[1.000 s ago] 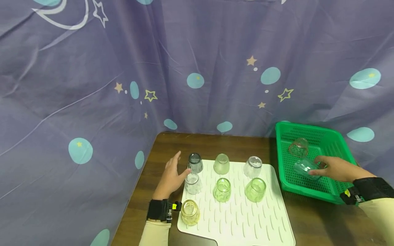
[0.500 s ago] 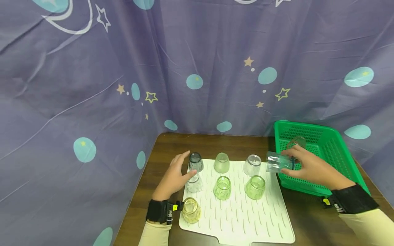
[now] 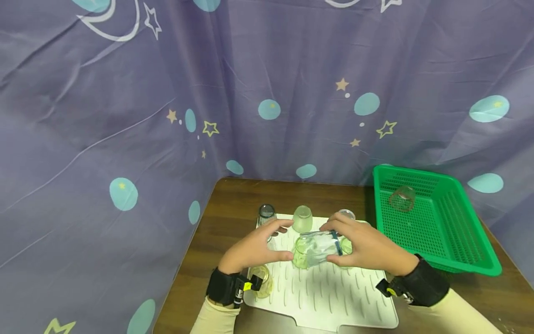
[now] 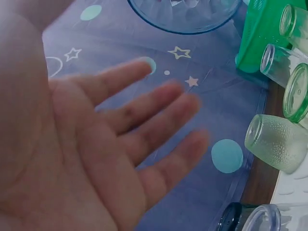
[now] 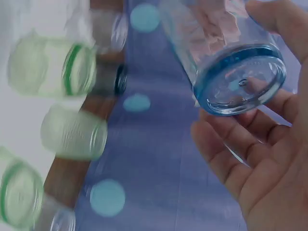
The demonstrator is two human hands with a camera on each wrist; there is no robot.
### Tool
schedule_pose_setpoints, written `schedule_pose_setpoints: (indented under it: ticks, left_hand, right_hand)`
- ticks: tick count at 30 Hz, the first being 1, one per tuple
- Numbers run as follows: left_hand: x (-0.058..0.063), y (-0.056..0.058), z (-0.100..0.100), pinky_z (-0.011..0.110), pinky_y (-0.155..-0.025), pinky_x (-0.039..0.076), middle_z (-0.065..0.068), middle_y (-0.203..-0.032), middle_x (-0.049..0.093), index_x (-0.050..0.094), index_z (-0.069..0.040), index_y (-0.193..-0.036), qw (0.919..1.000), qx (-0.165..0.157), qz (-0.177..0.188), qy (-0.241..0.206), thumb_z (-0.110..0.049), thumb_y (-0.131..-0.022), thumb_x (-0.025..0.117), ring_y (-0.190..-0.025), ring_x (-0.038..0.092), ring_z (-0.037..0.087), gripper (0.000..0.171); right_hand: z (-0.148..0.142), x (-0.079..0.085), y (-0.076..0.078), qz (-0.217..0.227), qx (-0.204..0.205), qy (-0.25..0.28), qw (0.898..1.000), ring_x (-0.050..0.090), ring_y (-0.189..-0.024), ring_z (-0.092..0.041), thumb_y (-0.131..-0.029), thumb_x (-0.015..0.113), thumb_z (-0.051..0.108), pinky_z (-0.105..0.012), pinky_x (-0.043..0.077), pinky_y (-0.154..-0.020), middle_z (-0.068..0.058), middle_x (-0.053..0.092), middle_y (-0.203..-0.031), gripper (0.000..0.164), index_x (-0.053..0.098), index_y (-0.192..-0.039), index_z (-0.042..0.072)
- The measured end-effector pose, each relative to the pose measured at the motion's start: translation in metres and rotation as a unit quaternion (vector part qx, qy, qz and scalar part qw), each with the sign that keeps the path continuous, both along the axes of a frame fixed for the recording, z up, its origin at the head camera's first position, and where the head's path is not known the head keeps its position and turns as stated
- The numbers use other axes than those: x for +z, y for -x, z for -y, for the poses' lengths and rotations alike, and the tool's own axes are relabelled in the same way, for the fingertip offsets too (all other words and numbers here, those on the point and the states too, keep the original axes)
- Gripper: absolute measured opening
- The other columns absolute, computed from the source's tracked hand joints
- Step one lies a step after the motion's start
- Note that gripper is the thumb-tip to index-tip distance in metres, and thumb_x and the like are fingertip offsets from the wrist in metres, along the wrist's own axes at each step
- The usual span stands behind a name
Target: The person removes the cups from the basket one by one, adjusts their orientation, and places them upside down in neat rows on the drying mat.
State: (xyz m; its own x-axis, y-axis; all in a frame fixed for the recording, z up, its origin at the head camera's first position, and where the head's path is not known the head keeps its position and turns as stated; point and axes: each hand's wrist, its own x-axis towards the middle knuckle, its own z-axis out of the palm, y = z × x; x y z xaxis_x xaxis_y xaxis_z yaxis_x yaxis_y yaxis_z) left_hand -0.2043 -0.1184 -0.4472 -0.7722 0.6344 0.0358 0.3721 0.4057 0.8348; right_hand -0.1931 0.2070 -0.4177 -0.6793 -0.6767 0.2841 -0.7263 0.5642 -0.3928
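My right hand (image 3: 367, 241) grips a clear bluish drinking glass (image 3: 319, 248) near its thick blue base (image 5: 240, 82). The glass lies sideways above the white drying mat (image 3: 350, 301), its mouth toward my left hand (image 3: 254, 250). That left hand, fingers spread and thumb apart, is just left of the mouth and holds nothing; the left wrist view shows the bare palm (image 4: 96, 149) and the blue-edged rim (image 4: 187, 29) beyond it. Upside down on the mat stand a dark glass (image 3: 267, 212), a frosted pale green glass (image 3: 302, 220), a green glass (image 3: 299, 260) and a yellow glass (image 3: 263, 283).
At the right, a green plastic basket (image 3: 450, 227) stands on the brown wooden table (image 3: 242, 197), with a reddish-rimmed clear glass (image 3: 402, 199) lying inside. Another clear glass (image 3: 347, 214) shows behind my right hand. A purple patterned curtain (image 3: 292, 93) hangs behind the table.
The right hand has lifted the bluish glass out of the basket and carried it left over the mat. The left hand has moved right, toward the glass.
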Motion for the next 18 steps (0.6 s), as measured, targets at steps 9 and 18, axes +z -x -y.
schedule_pose_setpoints:
  ticks: [9,18]
  left_hand:
    - [-0.009,0.0,-0.001,0.034,-0.11,0.046,-0.011,-0.145,0.056,0.052,-0.023,-0.148,0.995,-0.096,0.024,-0.004,-0.035,-0.086,0.087,-0.128,0.054,0.005,0.073]
    - [-0.016,0.002,0.002,0.028,-0.107,0.047,-0.01,-0.135,0.06,0.055,-0.023,-0.14,0.9942,-0.103,0.024,-0.019,-0.032,-0.084,0.089,-0.123,0.058,0.006,0.066]
  right_hand:
    - [0.036,-0.013,-0.007,0.013,0.046,0.035,0.998,0.06,-0.104,-0.002,-0.087,0.084,0.041,-0.031,0.057,-0.082,0.015,0.057,-0.124,0.051,0.061,-0.128,0.023]
    - [0.047,-0.021,-0.009,0.046,0.054,0.079,0.994,0.06,-0.108,-0.004,-0.087,0.086,0.03,-0.031,0.057,-0.084,0.011,0.057,-0.129,0.055,0.059,-0.134,0.02]
